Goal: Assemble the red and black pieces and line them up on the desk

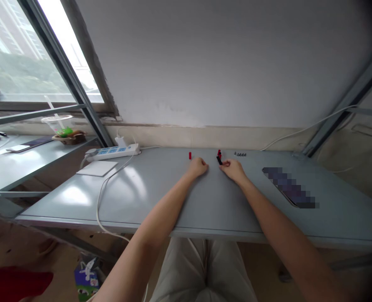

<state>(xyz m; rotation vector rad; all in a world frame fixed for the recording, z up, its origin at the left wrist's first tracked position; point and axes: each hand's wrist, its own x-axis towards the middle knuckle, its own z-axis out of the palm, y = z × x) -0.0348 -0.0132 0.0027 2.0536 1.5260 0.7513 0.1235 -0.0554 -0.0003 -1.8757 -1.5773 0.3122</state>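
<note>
My hands rest on a grey metal desk (pixel 211 201), close together near its back edge. My left hand (pixel 197 167) is curled with its fingers down, and a small red cylinder (pixel 190 155) stands just beyond it. My right hand (pixel 233 170) reaches left, its fingertips pinching a black piece (pixel 219 160) at the lower end. A red piece (pixel 219 153) stands right behind that black piece. Farther right lies a short row of several small dark parts (pixel 240 154), apart from both hands.
A white power strip (pixel 112 152) with a plugged-in charger and a white cable lies at the desk's left, beside a white pad (pixel 97 168). A pixelated flat object (pixel 288 187) lies on the right. A plastic cup (pixel 57 123) stands on a shelf by the window.
</note>
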